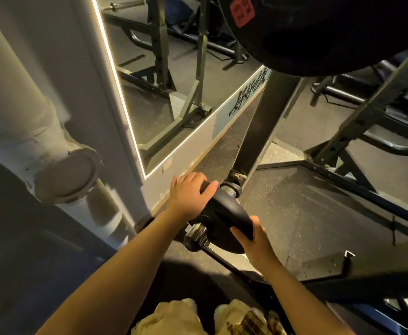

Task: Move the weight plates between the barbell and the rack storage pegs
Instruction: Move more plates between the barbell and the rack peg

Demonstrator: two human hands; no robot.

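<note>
A small black weight plate [224, 213] sits on a low chrome storage peg [196, 234] at the foot of the rack. My left hand [190, 193] grips its upper rim, fingers curled over the edge. My right hand [251, 238] holds the lower right rim, thumb on the near face. The peg's chrome end pokes out toward me through the plate's hole. A large black plate [319, 37] with a red label hangs at the top right, above the rack.
A dark rack upright [263, 122] slants down to the peg. A wall mirror [164, 81] with a lit edge stands to the left, beside white pipes [60, 175]. More rack frames [357, 131] stand on the right on rubber flooring.
</note>
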